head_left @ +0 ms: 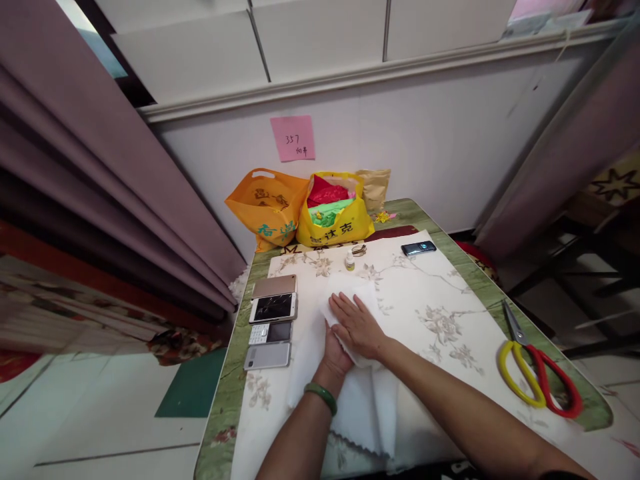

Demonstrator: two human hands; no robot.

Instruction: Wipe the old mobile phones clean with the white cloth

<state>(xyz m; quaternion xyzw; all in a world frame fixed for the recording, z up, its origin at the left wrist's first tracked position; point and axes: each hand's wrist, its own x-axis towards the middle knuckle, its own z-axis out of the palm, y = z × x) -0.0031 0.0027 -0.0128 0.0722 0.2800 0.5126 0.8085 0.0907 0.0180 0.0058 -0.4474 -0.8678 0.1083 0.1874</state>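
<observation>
A soft white cloth (350,400), with a zigzag lower edge, lies partly folded on the table in front of me. My right hand (359,328) rests flat on its upper part, fingers stretched out and slightly spread. Just below and to the left is my left hand (337,348), a green bangle (321,396) on its wrist. Its thumb side shows against the cloth, but its other fingers are hidden beneath my right hand and the cloth. Whether anything lies inside the folds cannot be seen. A small bottle (350,260) stands beyond the cloth.
Left of the cloth lie a gold phone (274,286), a white phone (273,307), a keypad phone (271,333) and a silver phone (267,357). A dark phone (419,249) and large scissors (535,373) lie rightward. Behind stand an orange bag (267,207) and a stuffed yellow bag (335,230).
</observation>
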